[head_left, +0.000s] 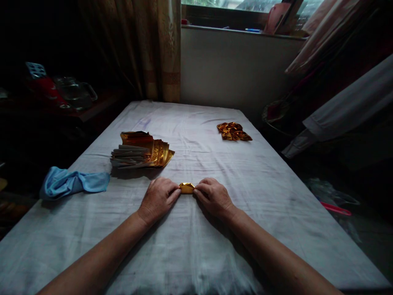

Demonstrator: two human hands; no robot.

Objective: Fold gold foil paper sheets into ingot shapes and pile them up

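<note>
A small folded piece of gold foil paper (187,188) is held between my two hands, just over the white cloth or resting on it; I cannot tell which. My left hand (160,194) pinches its left end between thumb and fingers. At its right end, my right hand (214,196) grips in the same way. Beyond my left hand lies a fanned stack of gold foil paper sheets (159,152), grey on their undersides. Farther off to the right sits a small heap of folded gold foil pieces (233,132).
A white cloth (196,254) covers the table. Near its left edge lies a crumpled blue cloth (75,183). A glass jug (75,92) stands on a dark side surface at the left. White garments (353,98) hang at the right, and a curtain (159,49) hangs behind.
</note>
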